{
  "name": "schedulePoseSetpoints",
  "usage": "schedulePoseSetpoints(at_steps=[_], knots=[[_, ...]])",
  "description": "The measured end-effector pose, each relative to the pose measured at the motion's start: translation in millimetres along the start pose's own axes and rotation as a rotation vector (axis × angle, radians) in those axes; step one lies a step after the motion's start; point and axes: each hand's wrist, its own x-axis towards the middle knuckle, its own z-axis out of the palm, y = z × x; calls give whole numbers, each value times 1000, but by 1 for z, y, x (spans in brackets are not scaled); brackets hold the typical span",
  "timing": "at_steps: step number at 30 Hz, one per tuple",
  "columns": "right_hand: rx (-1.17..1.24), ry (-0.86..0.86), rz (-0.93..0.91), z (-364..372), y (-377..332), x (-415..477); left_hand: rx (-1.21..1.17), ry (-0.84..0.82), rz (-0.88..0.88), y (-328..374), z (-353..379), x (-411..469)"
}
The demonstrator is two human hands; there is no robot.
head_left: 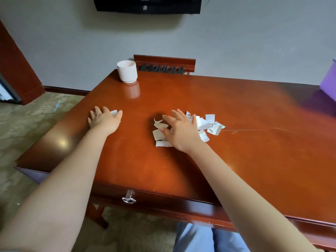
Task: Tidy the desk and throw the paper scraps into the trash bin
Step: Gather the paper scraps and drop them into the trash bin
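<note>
left hand (104,119) flat on a lone scrap (114,112), right hand (181,131) spread over the scrap pile (205,124).

Views: one, head-worn, wide-angle.
Position: above the near edge of the bench (236,110).
Facing: forward and down, toward the wall (245,42) behind its far edge.
Nearness: close; left forearm (69,170) and right forearm (236,188) enter from the bottom corners.

hands 2: left hand (104,120); right hand (181,132) | counter (236,106) 1 | paper scraps: 1 scrap pile (203,124) of roughly a dozen; 1 loose scrap (114,112) | white ribbed pot (127,71) 1 | purple container (329,79) 1 | chair (164,60) 1 | drawer knob (129,199) 1
</note>
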Motion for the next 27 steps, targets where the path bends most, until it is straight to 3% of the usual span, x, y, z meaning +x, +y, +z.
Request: schedulePoseSetpoints(at_steps=[9,13,17,21,27], knots=[[74,46,76,-15,25,-10,95,-82,364,68,28,-62],[164,135,136,-19,49,-22,-46,-162,491,97,32,-101],[322,179,159,-26,77,-24,-306,-204,475,95,33,-113],[318,-42,129,-38,88,-11,-298,-335,597,83,30,-115],[198,-304,79,-40,80,13,-86,-205,646,93,31,-120]])
